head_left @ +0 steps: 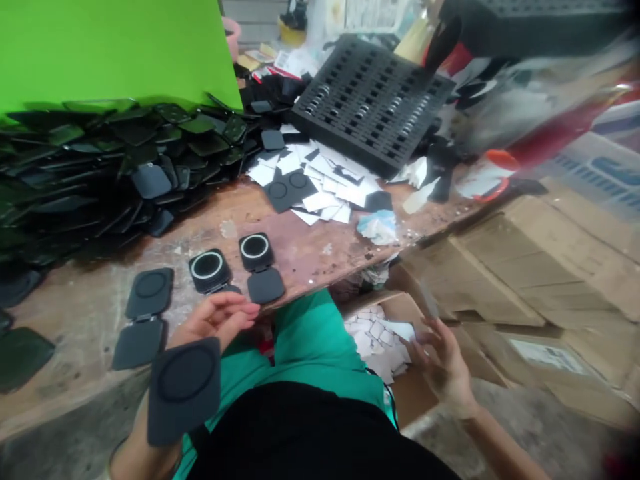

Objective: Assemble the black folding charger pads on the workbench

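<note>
My left hand (215, 320) is at the table's front edge, palm up with curled fingers. A dark square pad with a round ring mark (184, 390) lies over its wrist and palm side; how it is held is partly hidden. Over a cardboard box of white scraps (380, 340), my right hand (443, 363) has its fingers bent round a thin, pale, blurred piece (427, 300). On the table stand two black stacks with white rings (207, 265) (255, 247), and left of them a hinged black pair of pads (150, 292).
A large heap of black pads (100, 167) covers the back left, before a green panel (115, 53). White cards (330, 183) and a slotted black rack (370, 100) lie behind. Flattened cardboard (540, 267) is at the right.
</note>
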Demonstrator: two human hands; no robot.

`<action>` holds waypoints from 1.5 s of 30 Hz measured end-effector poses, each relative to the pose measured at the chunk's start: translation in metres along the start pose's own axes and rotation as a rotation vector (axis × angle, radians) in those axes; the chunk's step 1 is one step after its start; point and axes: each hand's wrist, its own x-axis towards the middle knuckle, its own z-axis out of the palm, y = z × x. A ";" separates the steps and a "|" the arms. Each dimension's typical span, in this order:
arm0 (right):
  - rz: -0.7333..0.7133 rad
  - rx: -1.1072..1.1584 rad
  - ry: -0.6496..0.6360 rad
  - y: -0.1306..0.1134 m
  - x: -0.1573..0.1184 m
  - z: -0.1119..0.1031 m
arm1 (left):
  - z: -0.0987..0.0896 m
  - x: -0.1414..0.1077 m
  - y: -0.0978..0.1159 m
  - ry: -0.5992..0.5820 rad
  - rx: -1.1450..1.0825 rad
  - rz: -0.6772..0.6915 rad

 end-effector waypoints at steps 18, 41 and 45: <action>-0.294 0.430 -0.312 -0.162 0.090 0.078 | 0.019 -0.048 0.004 -0.061 0.341 0.335; 0.218 0.565 -0.599 -0.243 0.193 0.162 | -0.018 0.016 -0.026 0.358 0.689 0.284; 0.303 0.598 -0.665 -0.245 0.197 0.169 | -0.030 0.021 -0.026 0.323 0.534 0.199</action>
